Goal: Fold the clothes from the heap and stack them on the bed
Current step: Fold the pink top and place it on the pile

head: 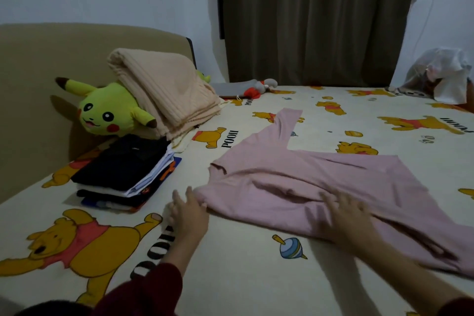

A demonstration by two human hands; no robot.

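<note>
A pink long-sleeved top [320, 174] lies spread on the bed [243, 264], one sleeve stretched toward the far side. My left hand [188, 213] rests flat on the sheet at the top's near left corner, fingers apart, touching its edge. My right hand [346, 218] lies flat on the garment's near part, fingers spread and blurred. A stack of folded clothes [125, 174], dark on top, stands to the left of the pink top.
A yellow plush toy [107, 110] and a folded beige blanket [164, 90] lean on the headboard [38, 84] at left. A grey item and small toy [246, 88] lie at the far edge by the curtain. A pale heap [441, 72] sits far right.
</note>
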